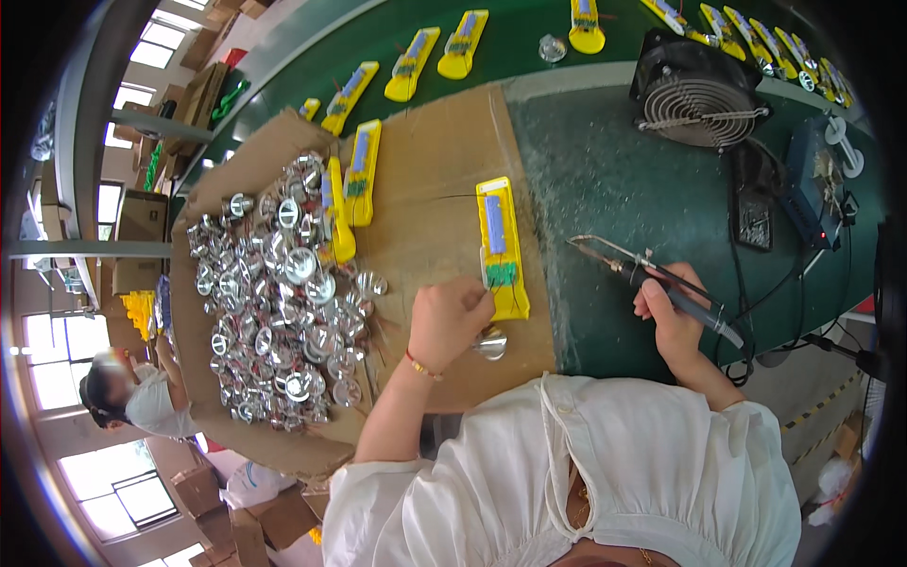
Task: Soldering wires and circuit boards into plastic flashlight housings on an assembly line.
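My left hand rests on a sheet of cardboard and pinches a thin wire at the near end of a yellow plastic housing that carries a blue cell and a green circuit board. A shiny metal reflector cup lies just below that hand. My right hand grips a soldering iron; its tip points left, a short way from the housing.
A heap of metal reflector cups covers the cardboard's left side beside two more yellow housings. Further housings lie on a green belt. A small fan and a soldering station stand at right. Another person sits at lower left.
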The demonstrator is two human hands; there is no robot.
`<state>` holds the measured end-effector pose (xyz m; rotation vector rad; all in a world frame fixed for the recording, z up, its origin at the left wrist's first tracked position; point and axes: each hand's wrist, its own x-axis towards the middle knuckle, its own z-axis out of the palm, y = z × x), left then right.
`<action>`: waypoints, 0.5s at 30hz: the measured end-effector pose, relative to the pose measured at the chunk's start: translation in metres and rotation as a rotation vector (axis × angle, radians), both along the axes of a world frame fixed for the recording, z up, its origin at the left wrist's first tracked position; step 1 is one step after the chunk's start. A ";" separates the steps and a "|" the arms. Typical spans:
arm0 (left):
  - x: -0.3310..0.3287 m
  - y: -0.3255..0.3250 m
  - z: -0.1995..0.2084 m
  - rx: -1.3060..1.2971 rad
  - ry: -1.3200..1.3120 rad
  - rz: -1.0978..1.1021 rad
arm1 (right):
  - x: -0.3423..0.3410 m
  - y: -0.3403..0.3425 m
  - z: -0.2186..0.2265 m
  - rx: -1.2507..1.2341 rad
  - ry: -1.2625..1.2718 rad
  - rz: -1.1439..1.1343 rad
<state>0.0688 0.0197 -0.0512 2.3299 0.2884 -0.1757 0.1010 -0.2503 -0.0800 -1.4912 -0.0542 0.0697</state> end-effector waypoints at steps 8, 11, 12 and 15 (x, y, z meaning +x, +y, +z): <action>0.245 0.004 0.007 0.107 -0.254 0.029 | 0.009 -0.003 -0.008 0.040 0.148 -0.060; 0.301 0.015 0.013 0.451 -0.612 0.176 | 0.009 -0.003 -0.012 -0.020 0.068 -0.028; 0.310 0.025 0.011 0.487 -0.587 0.240 | 0.009 -0.003 -0.012 -0.014 0.064 -0.030; 0.310 0.058 -0.002 0.494 -0.200 -0.011 | 0.011 -0.004 -0.009 0.000 0.116 0.019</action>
